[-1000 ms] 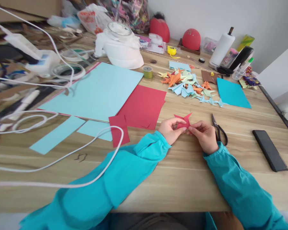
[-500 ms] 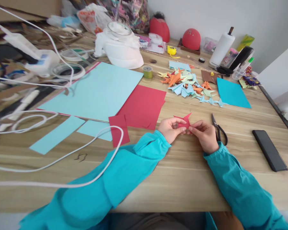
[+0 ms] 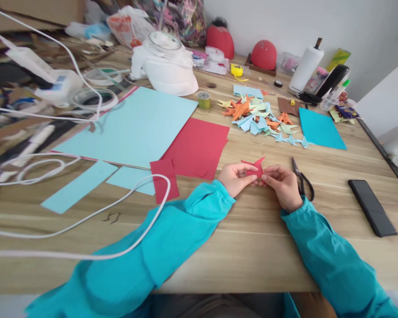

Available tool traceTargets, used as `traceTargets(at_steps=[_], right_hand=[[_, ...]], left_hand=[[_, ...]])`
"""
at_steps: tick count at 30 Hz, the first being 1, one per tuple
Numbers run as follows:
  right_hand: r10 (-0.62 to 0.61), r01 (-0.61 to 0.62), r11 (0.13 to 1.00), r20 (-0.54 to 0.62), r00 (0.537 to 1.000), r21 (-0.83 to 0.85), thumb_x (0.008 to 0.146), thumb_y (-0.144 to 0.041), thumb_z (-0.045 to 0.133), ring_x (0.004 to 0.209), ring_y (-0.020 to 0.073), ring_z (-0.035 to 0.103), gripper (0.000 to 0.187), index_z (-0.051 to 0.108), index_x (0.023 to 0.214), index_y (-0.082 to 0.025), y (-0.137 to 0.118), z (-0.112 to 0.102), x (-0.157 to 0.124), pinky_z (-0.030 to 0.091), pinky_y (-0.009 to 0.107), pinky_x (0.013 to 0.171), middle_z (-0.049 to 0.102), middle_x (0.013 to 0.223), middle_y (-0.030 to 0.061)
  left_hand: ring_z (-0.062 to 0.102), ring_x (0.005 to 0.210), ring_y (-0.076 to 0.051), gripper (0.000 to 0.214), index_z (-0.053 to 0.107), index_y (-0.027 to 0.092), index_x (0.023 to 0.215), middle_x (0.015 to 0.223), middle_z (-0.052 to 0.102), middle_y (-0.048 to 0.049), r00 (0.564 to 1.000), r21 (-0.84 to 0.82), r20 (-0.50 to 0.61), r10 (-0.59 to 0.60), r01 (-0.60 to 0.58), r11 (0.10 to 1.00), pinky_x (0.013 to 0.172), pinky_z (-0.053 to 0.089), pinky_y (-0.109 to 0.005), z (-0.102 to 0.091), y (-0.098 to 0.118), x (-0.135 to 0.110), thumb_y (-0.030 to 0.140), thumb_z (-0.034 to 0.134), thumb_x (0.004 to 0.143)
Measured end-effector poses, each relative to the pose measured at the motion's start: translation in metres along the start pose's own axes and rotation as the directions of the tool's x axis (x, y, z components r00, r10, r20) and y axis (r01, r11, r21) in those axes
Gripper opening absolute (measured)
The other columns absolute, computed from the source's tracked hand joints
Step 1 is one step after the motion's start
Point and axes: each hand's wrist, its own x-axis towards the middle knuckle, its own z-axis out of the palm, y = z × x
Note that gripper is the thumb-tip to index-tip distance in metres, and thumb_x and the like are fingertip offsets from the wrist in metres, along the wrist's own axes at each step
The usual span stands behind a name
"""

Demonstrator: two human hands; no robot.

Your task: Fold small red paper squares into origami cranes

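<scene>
Between my two hands is a small piece of folded red paper [image 3: 258, 166] with a pointed tip sticking up to the right. My left hand [image 3: 237, 177] pinches it from the left, thumb in front and fingers over the top. From the right, my right hand [image 3: 283, 185] grips its lower right edge between thumb and forefinger. Fingers cover part of the folds. Black-handled scissors [image 3: 303, 179] lie just right of my right hand. Beyond the hands is a pile of folded paper figures [image 3: 255, 115] in orange, light blue and pale green.
Light blue sheets [image 3: 135, 126] and red sheets [image 3: 199, 145] lie to the left, with cut strips [image 3: 79, 187] nearer me. A white cable [image 3: 142, 234] loops across the left side and over my left sleeve. A phone [image 3: 373, 207] lies at the right. A spool [image 3: 204, 100] stands behind the sheets.
Almost nothing differs. Both hands stay in place on the folded red paper, with only a very slight shift of the fingers.
</scene>
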Motion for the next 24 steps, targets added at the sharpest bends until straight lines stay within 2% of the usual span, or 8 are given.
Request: traceTargets(at_steps=[9,16,24], right_hand=[[0.026,-0.024,0.999,0.057,0.998,-0.036,0.057,-0.026,0.078,0.062,0.0152,0.066,0.033,0.062,0.084,-0.017,-0.0045,0.0015,-0.0014,0.055,0.030,0.065,0.070,0.068,0.0010],[0.027,-0.025,0.999,0.056,0.998,-0.026,0.057,-0.026,0.078,0.060,0.0149,0.066,0.033,0.064,0.085,-0.017,-0.0045,-0.0005,-0.0001,0.055,0.031,0.064,0.070,0.067,0.0010],[0.044,-0.045,0.999,0.071,0.996,0.001,0.056,-0.026,0.078,0.059,0.0151,0.066,0.036,0.065,0.088,-0.017,-0.0047,-0.0017,0.0013,0.055,0.031,0.062,0.071,0.066,0.0016]], left_hand=[[0.060,0.048,-0.012,0.022,0.061,0.011,0.072,0.054,0.064,-0.0001,0.996,0.068,-0.011,0.090,-0.089,0.994,0.051,0.051,-0.024,-0.0018,-0.0071,0.0011,0.009,0.071,0.052],[0.061,0.047,-0.012,0.021,0.063,0.009,0.073,0.055,0.066,-0.0025,1.000,-0.031,-0.005,-0.019,0.019,0.999,0.054,0.053,-0.026,-0.0014,-0.0040,0.0019,0.008,0.072,0.053],[0.060,0.044,-0.011,0.021,0.064,0.009,0.071,0.052,0.065,-0.0015,1.000,-0.048,-0.017,-0.025,0.025,0.999,0.049,0.052,-0.022,-0.0004,-0.0017,0.0017,0.006,0.072,0.052]])
